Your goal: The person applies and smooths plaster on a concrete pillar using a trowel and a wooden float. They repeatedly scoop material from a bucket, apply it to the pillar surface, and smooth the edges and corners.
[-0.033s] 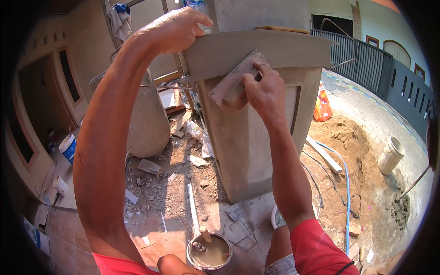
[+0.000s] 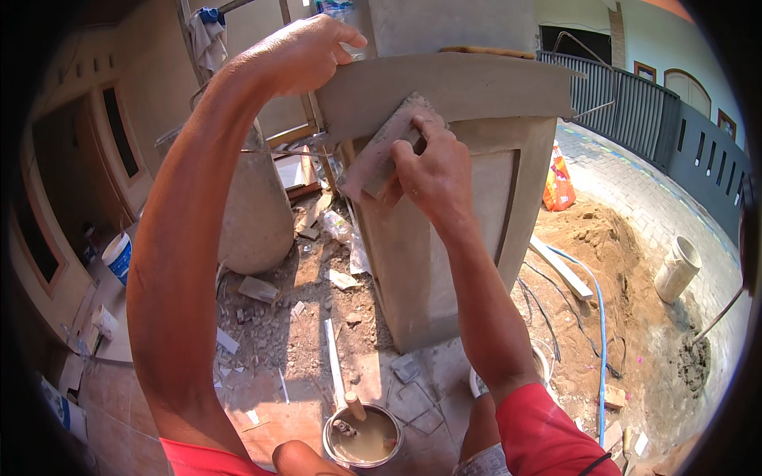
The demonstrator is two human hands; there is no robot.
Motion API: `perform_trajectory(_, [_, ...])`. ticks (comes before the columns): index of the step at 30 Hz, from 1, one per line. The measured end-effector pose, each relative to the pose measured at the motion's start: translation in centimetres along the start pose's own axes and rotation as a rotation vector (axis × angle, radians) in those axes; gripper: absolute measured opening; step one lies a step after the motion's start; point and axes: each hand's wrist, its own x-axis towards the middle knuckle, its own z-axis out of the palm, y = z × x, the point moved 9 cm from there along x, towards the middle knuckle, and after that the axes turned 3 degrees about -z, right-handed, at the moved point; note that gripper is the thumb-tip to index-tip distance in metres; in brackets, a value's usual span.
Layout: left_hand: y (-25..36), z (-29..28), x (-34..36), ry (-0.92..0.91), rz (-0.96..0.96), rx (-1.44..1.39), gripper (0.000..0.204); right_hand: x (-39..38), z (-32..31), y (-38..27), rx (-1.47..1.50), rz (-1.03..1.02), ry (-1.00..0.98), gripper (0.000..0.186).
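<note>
My right hand (image 2: 432, 166) grips a cement-crusted rectangular float (image 2: 381, 143), laid slantwise at the lower left of the smooth grey band (image 2: 500, 86) topping a plastered pillar (image 2: 484, 214) with a recessed panel. At the band's upper left corner my left hand (image 2: 313, 51) has its fingers curled; whatever they grip, if anything, is hidden. Below me stands a bucket of murky water (image 2: 365, 440) with a wooden handle in it.
A rounded concrete piece (image 2: 246, 206) stands left of the pillar, amid rubble (image 2: 286, 317). To the right are a sand heap (image 2: 595, 222), blue hose (image 2: 599, 333), pale board (image 2: 559, 266), upright bucket (image 2: 675, 270), orange sack (image 2: 559, 182) and metal gate (image 2: 595, 103). A doorway is at left.
My right hand and the float have moved down and to the left, toward the band's lower corner. My left hand has barely moved.
</note>
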Motion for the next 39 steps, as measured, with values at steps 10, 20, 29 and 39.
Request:
perform_trajectory(10, [0.1, 0.1, 0.1, 0.04, 0.038, 0.052, 0.049, -3.6, -1.2, 6.9, 1.457, 0.249, -0.476, 0.045])
perform_trajectory(20, [0.0, 0.0, -0.2, 0.077, 0.038, 0.068, 0.053, 1.0, -7.8, 5.0, -0.059, -0.455, -0.016, 0.055])
perform_trajectory(29, [0.0, 0.0, -1.0, 0.086, 0.006, 0.051, 0.054, 1.0, -3.7, 6.0, -0.155, -0.388, 0.261, 0.054])
perform_trajectory(39, [-0.4, 0.2, -1.3, 0.113, 0.027, -0.019, 0.057, -1.0, -0.4, 7.5, -0.275, -0.329, 0.191, 0.049])
